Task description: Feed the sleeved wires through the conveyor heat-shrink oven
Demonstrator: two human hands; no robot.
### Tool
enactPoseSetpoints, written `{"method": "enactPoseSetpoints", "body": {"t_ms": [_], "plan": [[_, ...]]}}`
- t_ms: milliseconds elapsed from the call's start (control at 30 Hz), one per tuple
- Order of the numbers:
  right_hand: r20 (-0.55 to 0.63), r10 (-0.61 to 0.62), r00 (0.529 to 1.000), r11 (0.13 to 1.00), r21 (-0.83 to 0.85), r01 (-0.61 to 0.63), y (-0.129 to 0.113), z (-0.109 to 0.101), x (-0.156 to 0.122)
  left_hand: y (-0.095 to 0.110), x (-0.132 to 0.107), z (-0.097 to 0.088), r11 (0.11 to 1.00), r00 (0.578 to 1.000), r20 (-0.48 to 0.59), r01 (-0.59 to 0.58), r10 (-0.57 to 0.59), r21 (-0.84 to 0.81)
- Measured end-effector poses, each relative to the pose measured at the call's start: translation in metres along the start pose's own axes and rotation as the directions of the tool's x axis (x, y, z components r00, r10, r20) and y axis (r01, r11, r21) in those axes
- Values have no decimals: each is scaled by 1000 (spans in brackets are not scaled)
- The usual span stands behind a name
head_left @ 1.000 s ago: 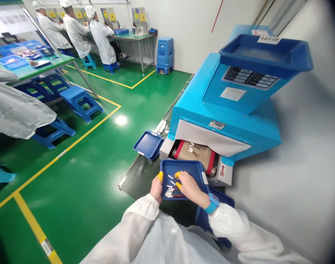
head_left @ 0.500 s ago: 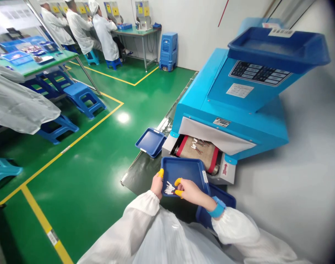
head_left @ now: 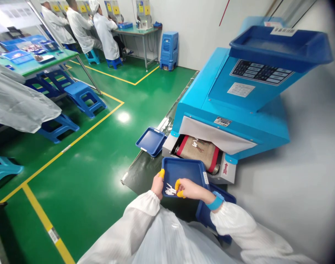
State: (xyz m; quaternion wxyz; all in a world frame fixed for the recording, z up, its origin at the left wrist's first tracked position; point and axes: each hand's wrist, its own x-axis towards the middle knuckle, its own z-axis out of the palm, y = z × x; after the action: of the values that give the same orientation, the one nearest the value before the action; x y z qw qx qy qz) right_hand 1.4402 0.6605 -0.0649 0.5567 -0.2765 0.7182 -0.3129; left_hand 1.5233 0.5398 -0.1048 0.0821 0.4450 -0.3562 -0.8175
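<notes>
Left hand [head_left: 157,186] pinches the tray [head_left: 184,171] rim; right hand [head_left: 191,190], fingers parted, sits at 3 o'clock of the white pieces [head_left: 170,190], now bunched closer.

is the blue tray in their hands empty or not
Not empty: the blue plastic tray holds a small cluster of slender white pieces in its near left corner, beside the right hand.

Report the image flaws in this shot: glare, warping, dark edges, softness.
Head view: a glare spot shines on the green floor; the wide lens bows the blue machine; the top right corner falls dark; the white pieces in the blue tray are too small to show sharply.
</notes>
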Motion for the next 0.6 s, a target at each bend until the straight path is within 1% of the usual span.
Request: {"method": "enactPoseSetpoints", "body": {"t_ms": [100, 200, 333, 400, 467, 533, 600], "plan": [[-34, -17, 999, 998, 52, 19, 2, 0, 0, -2, 3, -1, 1000, 1000, -4, 5, -5, -6], [-89, -55, 995, 986, 151, 68, 7, -3, -1, -3, 7, -3, 1000, 1000, -11, 11, -11, -9], [-170, -50, 984, 956, 276, 96, 14, -16, -1, -2, 10, -6, 1000, 999, -41, 26, -26, -7], [-225, -28, 974, 947, 306, 98, 18, -29, -1, 0, 10, -7, 999, 997, -68, 39, -39, -7], [-300, 2, 954, 940, 325, 101, 20, -45, -1, 1, 11, -9, 999, 995, -88, 50, -50, -6], [-387, 32, 921, 936, 336, 109, 24, -64, 1, 3, 10, -9, 998, 995, -88, 55, -55, -2], [-489, 52, 871, 936, 329, 129, 29, -85, 6, 4, 8, -8, 998, 995, -80, 65, -65, -4]]}}
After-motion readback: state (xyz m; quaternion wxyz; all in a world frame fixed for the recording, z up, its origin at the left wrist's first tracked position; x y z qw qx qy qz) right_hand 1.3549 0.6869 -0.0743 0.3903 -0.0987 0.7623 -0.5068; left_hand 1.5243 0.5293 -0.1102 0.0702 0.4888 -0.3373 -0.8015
